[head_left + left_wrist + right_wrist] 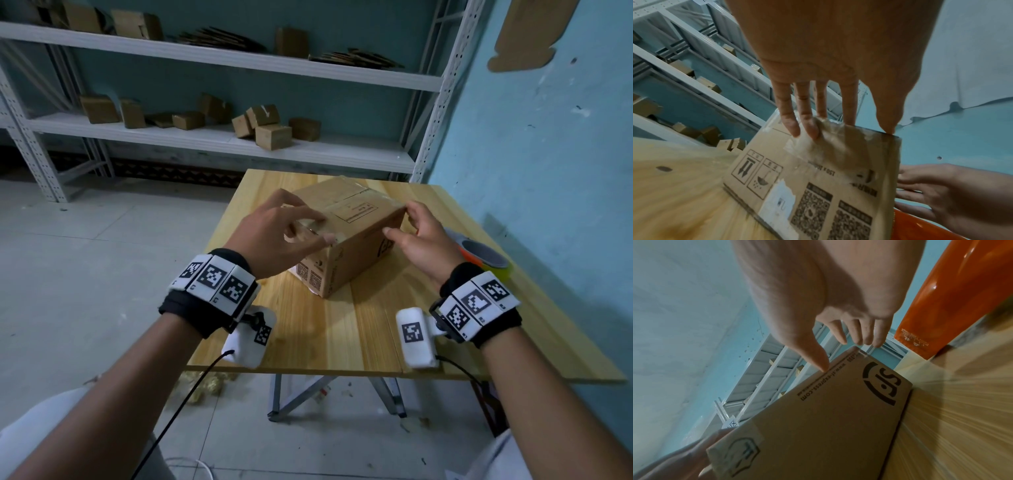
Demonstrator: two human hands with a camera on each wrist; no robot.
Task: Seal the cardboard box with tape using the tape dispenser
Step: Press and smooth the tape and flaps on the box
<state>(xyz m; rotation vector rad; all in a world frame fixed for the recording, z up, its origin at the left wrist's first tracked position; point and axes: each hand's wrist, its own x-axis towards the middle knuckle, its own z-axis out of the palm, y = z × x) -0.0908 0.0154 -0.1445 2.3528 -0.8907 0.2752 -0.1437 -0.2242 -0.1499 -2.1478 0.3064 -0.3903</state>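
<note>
While the brown cardboard box (346,236) is sitting closed on the pale wooden table (342,329), I am pressing down a crumpled end of clear tape (818,146) with my left hand (274,236). Its fingers (789,120) are lying straight and spread, the tips bearing on the tape where it is folding over the box's near top edge and down the side with the printed codes. My right hand (424,243) is steadying the box at its right side, fingers relaxed and gripping nothing, the thumb touching the top edge of that face, the other fingertips reaching just past the far corner.

I judge that I am smoothing and finishing a strip, not laying a new one. Tape is already showing across the top of the box. The orange plastic tape dispenser (486,262) is lying on the table just to the right of the box, behind my right wrist, untouched by either hand. If another seam needs closing, my right hand is going to have to leave the box and take up the dispenser.
</note>
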